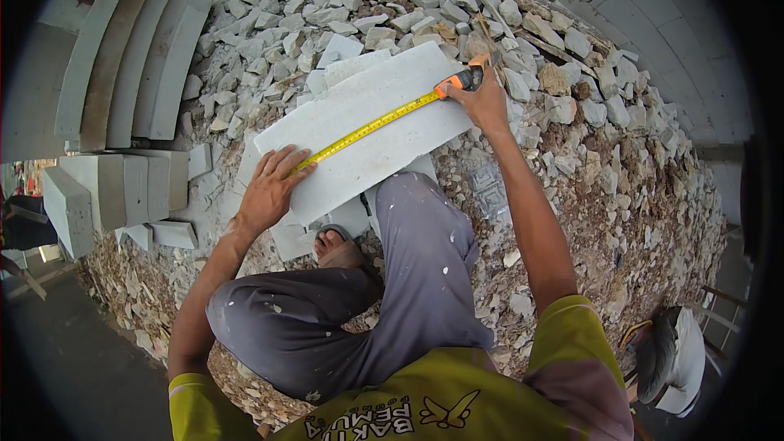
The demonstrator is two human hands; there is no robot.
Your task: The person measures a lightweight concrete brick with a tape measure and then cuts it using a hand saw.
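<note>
A pale grey lightweight concrete block [384,126] lies aslant in front of me, close to my bent knee. The yellow blade of a tape measure [376,124] stretches across its top face. My right hand [483,102] is closed around the orange and black case at the block's far right end. At the near left end, my left hand [273,186] rests on the block with the blade's end held at its fingers. The very tip of the blade is hidden by that hand. Other flat pieces of block show under and behind this one.
Broken block rubble [310,20] covers the ground all around. Long blocks [147,57] stand stacked at the left, with shorter ones [122,188] nearer. A clear plastic piece [488,189] lies right of my knee. A block wall [645,16] rises at the far right.
</note>
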